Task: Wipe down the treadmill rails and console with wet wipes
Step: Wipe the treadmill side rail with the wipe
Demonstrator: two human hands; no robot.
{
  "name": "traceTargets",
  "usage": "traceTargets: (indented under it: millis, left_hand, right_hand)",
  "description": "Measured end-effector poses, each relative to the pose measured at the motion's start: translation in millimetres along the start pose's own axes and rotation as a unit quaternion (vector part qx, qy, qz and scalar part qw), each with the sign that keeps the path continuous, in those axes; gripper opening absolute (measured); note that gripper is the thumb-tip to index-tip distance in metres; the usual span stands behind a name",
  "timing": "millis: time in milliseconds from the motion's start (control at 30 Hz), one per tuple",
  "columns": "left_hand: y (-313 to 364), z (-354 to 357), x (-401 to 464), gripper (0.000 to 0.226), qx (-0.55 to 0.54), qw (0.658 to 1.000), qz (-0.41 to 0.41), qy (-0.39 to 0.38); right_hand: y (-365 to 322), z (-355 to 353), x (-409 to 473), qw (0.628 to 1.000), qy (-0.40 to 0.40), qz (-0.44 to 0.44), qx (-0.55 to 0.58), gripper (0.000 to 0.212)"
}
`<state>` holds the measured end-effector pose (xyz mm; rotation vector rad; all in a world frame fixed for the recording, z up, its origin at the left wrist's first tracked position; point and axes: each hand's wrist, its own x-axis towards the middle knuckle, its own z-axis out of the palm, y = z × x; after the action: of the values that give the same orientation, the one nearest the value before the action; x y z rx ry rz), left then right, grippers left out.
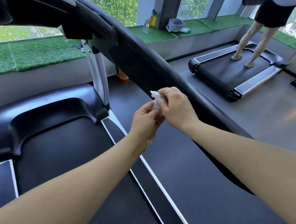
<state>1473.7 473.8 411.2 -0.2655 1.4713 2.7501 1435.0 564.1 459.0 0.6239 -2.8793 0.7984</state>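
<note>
Both hands meet beside the black treadmill rail. Left hand and right hand each pinch the crumpled white wipe between curled fingers; each grip closed on it, clear of the rail.

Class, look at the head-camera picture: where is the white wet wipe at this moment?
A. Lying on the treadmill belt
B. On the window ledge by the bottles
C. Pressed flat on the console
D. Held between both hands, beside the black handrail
D: the crumpled wet wipe is pinched by the left hand and the right hand, close to the black handrail.
</note>
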Motion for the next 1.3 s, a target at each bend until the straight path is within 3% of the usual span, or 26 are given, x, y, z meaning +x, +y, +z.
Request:
traceTargets:
  millis: [167,267,300,367,467,567,667,767,833,933,1067,1100,1167,1200,1300]
  left_hand:
    - [9,-11,7,0.032,-0.083,0.996,-0.015,0.026]
    - [13,-26,21,0.033,-0.032,0.997,-0.015,0.073]
    - [13,-32,26,0.031,0.016,0.996,-0.005,0.088]
    - [13,-47,38,0.032,0.109,0.988,0.014,0.107]
    - [14,-67,61,0.042,0.194,0.975,0.021,0.11]
    - [20,-77,86,0.047,0.255,0.963,0.002,0.092]
    - [27,-80,109,0.046,0.276,0.958,-0.007,0.078]
    - [36,-85,131,0.048,0.29,0.954,-0.007,0.072]
    - [41,-89,142,0.05,0.304,0.95,0.008,0.068]
    - [44,-96,154,0.052,0.316,0.946,0.024,0.064]
    - [36,-100,164,0.053,0.321,0.945,0.015,0.057]
    - [35,-100,165,0.053,0.323,0.945,0.013,0.053]
    - [35,-102,169,0.054,0.328,0.944,0.01,0.045]
    - [36,-103,170,0.054,0.33,0.943,0.008,0.043]
    - [41,-112,177,0.054,0.338,0.94,0.011,0.045]
  right_hand:
    - [-11,12,26,0.998,0.036,-0.042,0.037,0.02]
    - [-6,10,49,0.978,0.033,-0.186,-0.093,0.009]
    - [-2,8,56,0.949,0.013,-0.256,-0.181,0.004]
    - [15,5,62,0.864,-0.055,-0.366,-0.34,0.02]
    - [43,-2,55,0.756,-0.17,-0.356,-0.523,0.015]
    - [55,4,63,0.702,-0.2,-0.337,-0.595,0.006]
    - [39,25,103,0.698,-0.189,-0.329,-0.607,0.012]
    - [12,46,153,0.769,-0.141,-0.302,-0.546,0.037]
    - [-2,62,181,0.774,-0.156,-0.299,-0.537,0.044]
    - [-5,72,184,0.737,-0.134,-0.307,-0.587,0.047]
    - [28,63,129,0.622,-0.267,-0.326,-0.66,0.049]
    - [34,60,114,0.617,-0.293,-0.325,-0.654,0.049]
    - [35,57,113,0.684,-0.281,-0.252,-0.624,0.048]
    - [27,59,122,0.701,-0.259,-0.256,-0.613,0.044]
    - [12,78,167,0.665,-0.291,-0.274,-0.63,0.04]
